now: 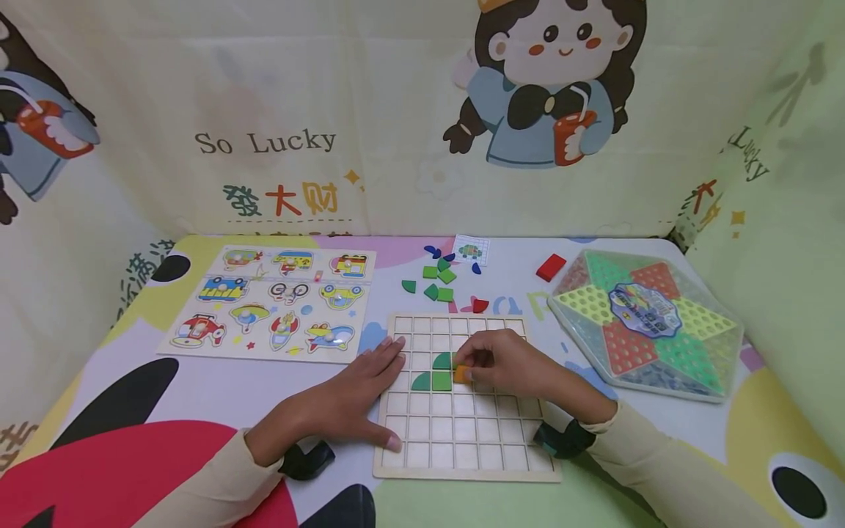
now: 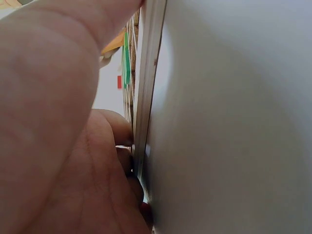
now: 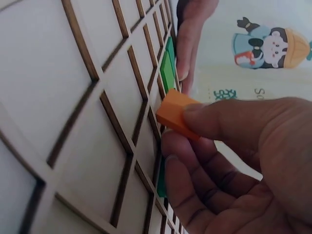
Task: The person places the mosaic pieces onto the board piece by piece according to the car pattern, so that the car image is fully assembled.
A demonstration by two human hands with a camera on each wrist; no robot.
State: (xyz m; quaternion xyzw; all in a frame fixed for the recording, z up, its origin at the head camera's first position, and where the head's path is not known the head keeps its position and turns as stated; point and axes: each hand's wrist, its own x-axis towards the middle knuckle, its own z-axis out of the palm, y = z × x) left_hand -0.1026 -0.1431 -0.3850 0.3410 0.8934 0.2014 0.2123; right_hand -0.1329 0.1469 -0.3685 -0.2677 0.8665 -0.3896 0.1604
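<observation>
A wooden grid board (image 1: 465,433) lies on the table in the head view. My left hand (image 1: 343,400) rests along its left edge, fingers extended and thumb lower on the frame. Between thumb and fingertips, my right hand (image 1: 511,364) pinches an orange square block (image 3: 171,111). The block is held tilted over the grid in the right wrist view, just right of a green square (image 1: 441,380). Left of that square is a green quarter-round piece (image 1: 421,382), and above it another green curved piece (image 1: 441,360), partly hidden by the right fingers.
Behind the board lie loose green squares (image 1: 447,276), blue pieces (image 1: 477,268), a red curved piece (image 1: 480,305) and a pattern card (image 1: 470,251). A red block (image 1: 551,267) and a hexagonal case (image 1: 700,367) are at right. A vehicle puzzle board (image 1: 264,350) lies left.
</observation>
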